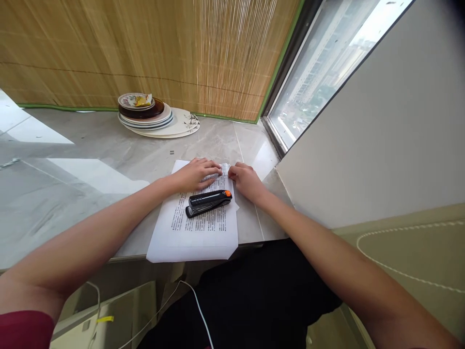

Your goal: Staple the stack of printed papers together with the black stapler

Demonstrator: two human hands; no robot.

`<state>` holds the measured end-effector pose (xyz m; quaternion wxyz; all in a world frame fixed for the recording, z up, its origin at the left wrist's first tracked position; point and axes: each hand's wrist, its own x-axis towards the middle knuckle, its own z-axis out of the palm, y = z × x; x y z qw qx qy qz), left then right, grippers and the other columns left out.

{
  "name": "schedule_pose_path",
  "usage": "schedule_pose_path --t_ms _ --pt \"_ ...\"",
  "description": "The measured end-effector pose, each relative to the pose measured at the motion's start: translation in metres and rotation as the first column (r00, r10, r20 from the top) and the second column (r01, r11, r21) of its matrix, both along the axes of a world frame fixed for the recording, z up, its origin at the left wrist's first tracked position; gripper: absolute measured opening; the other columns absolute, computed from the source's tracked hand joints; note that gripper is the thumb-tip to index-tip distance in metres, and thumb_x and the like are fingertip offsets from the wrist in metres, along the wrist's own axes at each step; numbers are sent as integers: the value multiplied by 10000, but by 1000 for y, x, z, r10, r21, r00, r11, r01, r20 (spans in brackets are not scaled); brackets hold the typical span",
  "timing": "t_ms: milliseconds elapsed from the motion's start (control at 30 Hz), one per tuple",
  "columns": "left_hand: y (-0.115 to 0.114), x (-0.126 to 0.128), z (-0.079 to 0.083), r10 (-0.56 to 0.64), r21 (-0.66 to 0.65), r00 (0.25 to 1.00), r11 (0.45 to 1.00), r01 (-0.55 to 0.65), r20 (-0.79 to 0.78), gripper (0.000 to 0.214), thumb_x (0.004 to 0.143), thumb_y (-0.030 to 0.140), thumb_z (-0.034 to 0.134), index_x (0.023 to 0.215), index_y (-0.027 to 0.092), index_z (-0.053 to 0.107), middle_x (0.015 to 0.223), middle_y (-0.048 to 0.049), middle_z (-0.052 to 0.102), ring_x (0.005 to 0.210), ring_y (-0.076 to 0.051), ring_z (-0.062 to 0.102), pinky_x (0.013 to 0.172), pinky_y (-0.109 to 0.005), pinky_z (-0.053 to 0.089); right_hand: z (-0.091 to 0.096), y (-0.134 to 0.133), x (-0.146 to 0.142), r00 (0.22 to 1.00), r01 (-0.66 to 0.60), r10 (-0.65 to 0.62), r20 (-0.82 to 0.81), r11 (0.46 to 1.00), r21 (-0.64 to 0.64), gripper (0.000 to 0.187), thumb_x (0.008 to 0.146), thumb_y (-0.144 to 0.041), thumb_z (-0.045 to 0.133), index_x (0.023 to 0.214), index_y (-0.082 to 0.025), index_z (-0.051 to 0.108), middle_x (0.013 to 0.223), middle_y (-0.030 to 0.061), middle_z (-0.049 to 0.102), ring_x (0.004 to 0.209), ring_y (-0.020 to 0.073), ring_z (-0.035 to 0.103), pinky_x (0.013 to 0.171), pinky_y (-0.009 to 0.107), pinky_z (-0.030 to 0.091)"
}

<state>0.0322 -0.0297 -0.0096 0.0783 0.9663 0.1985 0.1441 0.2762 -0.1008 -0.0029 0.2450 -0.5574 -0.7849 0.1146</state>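
Both hands meet at the twelve o'clock edge of the printed sheets (196,232), which lie on the marble counter (90,145) with their near end just over its lip. The left hand (196,173) lies flat, fingers together, pressing the paper down. The right hand (247,180) curls over the one o'clock corner — whether it pinches, I cannot tell. A black stapler (209,202) rests on the sheets at six o'clock from the hands. Stacked plates (156,118) sit well off at eleven o'clock — by the bamboo blind (163,48).
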Motion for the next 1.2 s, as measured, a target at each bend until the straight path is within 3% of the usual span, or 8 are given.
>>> schedule_pose_path --t_ms 133,367,533,667,967,1200 --pt "-2 0 3 -3 25 1000 1000 3 -17 406 1077 342 464 1427 244 646 1552 -116 592 1371 -326 566 1136 -528 402 -1 4 6 998 -33 34 -55 999 8 245 870 7 540 851 -190 684 910 50 647 856 195 598 822 294 447" --pt "1 -3 0 -196 -72 978 979 190 -74 562 1063 176 432 1595 351 483 1686 -15 457 1595 -236 358 1248 -459 319 0 11 15 992 -123 122 -42 992 -7 235 884 -16 547 848 -191 700 917 55 656 904 205 603 847 302 440" --pt "3 -3 -2 -197 -63 977 979 193 -75 566 1073 213 461 1599 421 478 1693 -3 443 1599 -267 356 1255 -513 320 -5 10 9 991 -135 135 9 991 14 258 923 -42 514 848 -201 703 939 64 646 971 220 593 880 313 436" --pt "4 -3 -2 -211 -57 976 976 208 -50 520 1087 238 469 1576 408 520 1667 -39 483 1576 -276 397 1242 -518 355 -11 15 5 997 -44 44 -59 999 -7 252 898 -35 536 834 -204 712 914 49 628 909 207 594 845 303 440" --pt "5 -3 -1 -204 -26 976 979 203 -70 504 1088 230 452 1565 365 548 1653 -75 498 1544 -289 441 1227 -527 383 -9 14 6 995 -42 44 -85 999 16 266 892 -25 547 861 -199 745 918 44 643 891 191 610 828 287 435" --pt "7 -3 -3 -216 -16 975 976 215 -50 517 1081 211 456 1561 376 552 1654 -82 495 1511 -291 482 1209 -528 402 -11 13 1 993 -12 16 -114 999 33 228 875 -29 608 848 -199 756 927 49 721 931 206 638 921 317 456"
